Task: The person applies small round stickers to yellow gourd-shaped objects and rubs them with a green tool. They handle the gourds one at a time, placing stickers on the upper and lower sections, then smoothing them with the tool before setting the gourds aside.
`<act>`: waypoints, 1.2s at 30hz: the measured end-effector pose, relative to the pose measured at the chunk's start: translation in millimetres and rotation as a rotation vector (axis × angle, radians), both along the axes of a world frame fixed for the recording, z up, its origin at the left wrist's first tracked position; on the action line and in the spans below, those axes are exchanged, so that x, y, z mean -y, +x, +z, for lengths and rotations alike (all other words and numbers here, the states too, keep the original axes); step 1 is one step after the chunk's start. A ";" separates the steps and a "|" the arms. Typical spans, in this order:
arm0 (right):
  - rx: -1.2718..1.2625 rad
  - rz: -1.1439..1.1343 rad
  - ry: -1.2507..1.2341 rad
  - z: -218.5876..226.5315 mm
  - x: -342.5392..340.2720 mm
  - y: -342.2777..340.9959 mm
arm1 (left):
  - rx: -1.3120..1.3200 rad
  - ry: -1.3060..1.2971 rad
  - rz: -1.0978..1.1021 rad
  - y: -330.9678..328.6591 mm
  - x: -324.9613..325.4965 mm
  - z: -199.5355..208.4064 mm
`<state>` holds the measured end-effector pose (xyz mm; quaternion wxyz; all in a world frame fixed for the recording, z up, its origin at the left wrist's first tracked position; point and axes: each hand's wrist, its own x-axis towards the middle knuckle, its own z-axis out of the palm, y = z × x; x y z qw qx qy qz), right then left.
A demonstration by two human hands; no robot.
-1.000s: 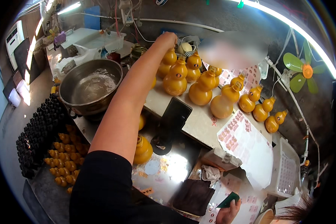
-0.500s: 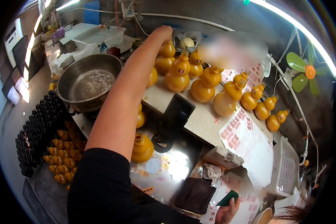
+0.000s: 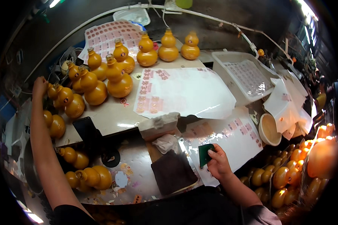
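My left arm stretches to the back left of the bench. There my left hand [image 3: 40,87] is closed at the neck of a yellow gourd-shaped bottle [image 3: 52,96]; its fingertips are partly hidden. Several more such bottles stand close by, among them a tall one [image 3: 95,92] with a small round label. In front of my body, my right hand [image 3: 219,162] grips a thin dark green scraper card [image 3: 204,155] between thumb and fingers. That card is held above a sheet of red and white stickers [image 3: 229,140].
A black phone [image 3: 87,131] stands on a round base at the bench's front. Nearby lie a white block [image 3: 159,125] and a dark folded cloth [image 3: 173,173]. Sticker sheets [image 3: 187,92], a plastic tub [image 3: 223,69] and a bowl [image 3: 269,129] are to the right, above heaped yellow gourds [image 3: 281,178].
My view has swung to the right, so the bench now sits further left. The left hand stays by the back-left bottles. My right hand still holds the green card, now raised more into view.
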<state>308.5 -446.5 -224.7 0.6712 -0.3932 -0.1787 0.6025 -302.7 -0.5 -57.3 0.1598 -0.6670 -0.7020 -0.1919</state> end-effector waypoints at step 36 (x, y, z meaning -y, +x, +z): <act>1.791 -0.115 -0.376 98.4 -133.3 295.1 | 1.050 -0.929 -0.702 289.1 436.0 -64.6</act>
